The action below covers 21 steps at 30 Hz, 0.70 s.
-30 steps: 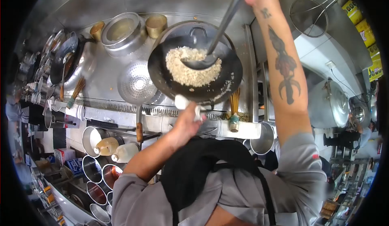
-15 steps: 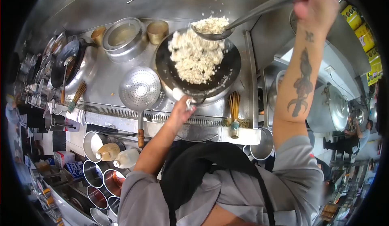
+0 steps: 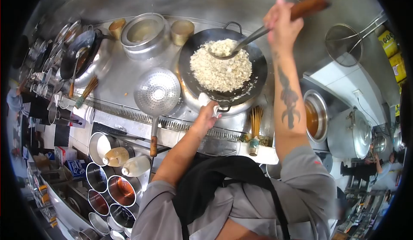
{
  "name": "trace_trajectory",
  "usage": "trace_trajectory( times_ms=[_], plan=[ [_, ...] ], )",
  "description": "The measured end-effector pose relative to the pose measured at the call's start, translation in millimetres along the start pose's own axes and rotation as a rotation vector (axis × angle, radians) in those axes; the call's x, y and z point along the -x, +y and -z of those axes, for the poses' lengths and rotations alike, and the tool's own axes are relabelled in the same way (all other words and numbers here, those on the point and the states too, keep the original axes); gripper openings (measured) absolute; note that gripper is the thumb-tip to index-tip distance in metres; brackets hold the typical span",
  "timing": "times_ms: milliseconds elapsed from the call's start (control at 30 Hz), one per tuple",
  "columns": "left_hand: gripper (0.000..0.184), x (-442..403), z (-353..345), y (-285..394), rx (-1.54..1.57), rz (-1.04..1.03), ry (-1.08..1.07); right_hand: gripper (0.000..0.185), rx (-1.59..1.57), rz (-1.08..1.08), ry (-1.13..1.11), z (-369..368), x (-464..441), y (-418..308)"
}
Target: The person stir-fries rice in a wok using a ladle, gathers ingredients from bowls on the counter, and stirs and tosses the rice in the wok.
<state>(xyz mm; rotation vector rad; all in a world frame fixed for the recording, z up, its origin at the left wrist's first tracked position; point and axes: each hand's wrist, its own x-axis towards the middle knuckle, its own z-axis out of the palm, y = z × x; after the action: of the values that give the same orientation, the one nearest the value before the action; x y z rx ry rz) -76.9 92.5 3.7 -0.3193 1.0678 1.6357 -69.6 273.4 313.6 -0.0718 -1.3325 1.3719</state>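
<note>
A dark wok [image 3: 259,70] sits on the stove, holding a broad mound of fried rice [image 3: 217,74]. My left hand [image 3: 207,116] is closed at the wok's near loop handle, with a folded white cloth [image 3: 205,100] in its grip. In my right hand [image 3: 283,22], fingers wrapped round the shaft, is a ladle [image 3: 254,34] with a wooden handle end. Its bowl rests at the top of the mound and has rice in it. Some grains stick to the wok's near inner wall.
A perforated skimmer [image 3: 157,91] lies left of the wok, with a metal pot [image 3: 144,31] behind it. A bamboo brush [image 3: 254,130] stands at the stove's front edge. Several seasoning pots [image 3: 122,190] and two bottles are at lower left. A mesh strainer [image 3: 344,44] hangs at right.
My right hand has brought the ladle down from above the wok into the rice. Rice that was in the air has settled in the wok. The view has shifted somewhat.
</note>
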Motion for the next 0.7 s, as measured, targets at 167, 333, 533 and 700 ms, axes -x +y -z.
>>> trace_trajectory(
  times_ms=[167, 333, 533, 700],
  plan=[
    [0.014, 2.7, -0.1, 0.5, 0.006, -0.03, -0.048, 0.021, 0.295, -0.345, -0.23, 1.8, 9.6, 109.3],
    [0.015, 1.8, -2.4, -0.7, -0.008, -0.045, -0.006, 0.023, 0.019, -0.163, -0.039, 4.8, 3.6, 77.0],
    [0.015, -4.5, 0.8, -3.3, -0.005, -0.048, -0.03, 0.024, 0.172, -0.399, -0.256, -20.1, 8.6, 71.6],
    [0.013, -3.9, 2.6, -3.3, -0.022, -0.049, -0.016, 0.025, -0.029, -0.495, -0.351, -9.5, 68.4, 73.6]
  ],
)
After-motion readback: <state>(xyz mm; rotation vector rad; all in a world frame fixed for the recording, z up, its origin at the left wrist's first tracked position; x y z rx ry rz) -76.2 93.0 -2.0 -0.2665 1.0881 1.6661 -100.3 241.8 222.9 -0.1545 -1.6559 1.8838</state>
